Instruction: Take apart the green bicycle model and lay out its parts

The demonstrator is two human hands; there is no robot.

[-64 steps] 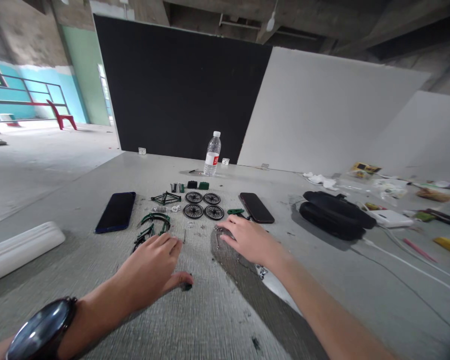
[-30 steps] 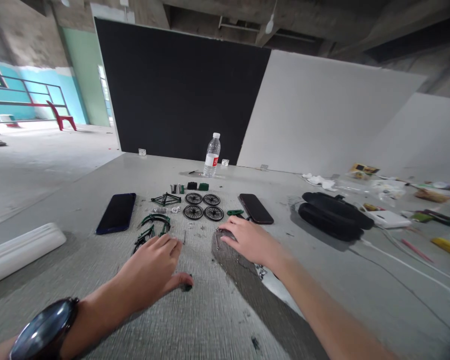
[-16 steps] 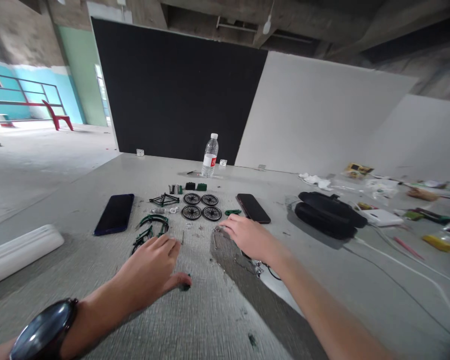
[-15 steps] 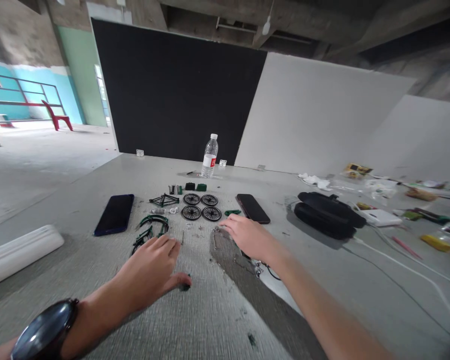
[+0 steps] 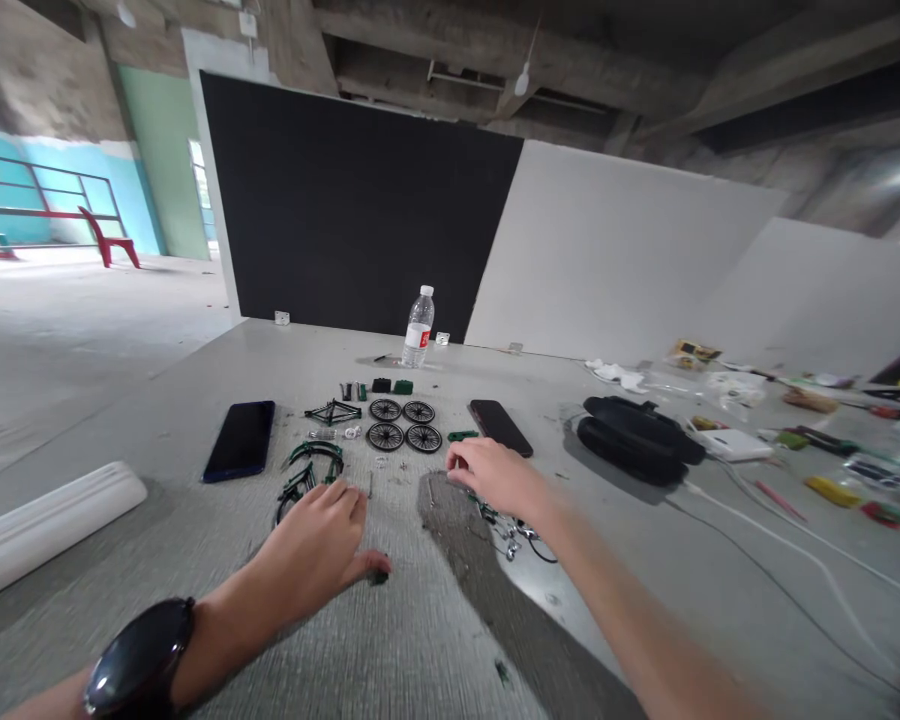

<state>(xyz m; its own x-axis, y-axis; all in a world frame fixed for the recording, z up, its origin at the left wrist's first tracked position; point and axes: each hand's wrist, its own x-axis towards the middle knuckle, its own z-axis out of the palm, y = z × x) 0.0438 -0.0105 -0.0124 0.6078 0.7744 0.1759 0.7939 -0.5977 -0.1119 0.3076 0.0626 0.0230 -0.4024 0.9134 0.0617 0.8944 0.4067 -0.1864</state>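
Our left hand (image 5: 311, 545) lies flat, fingers together, thumb touching a small green piece (image 5: 379, 577) on the surface (image 5: 420, 650), while our right hand (image 5: 495, 478) curls over tiny metal parts (image 5: 508, 528) near the wheels (image 5: 385, 436), its grip hidden, so we should pinch gently

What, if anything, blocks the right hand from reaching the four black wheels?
Probably nothing, so yes: the right hand lies open just short of the black wheels, with only tiny loose parts on the table between.
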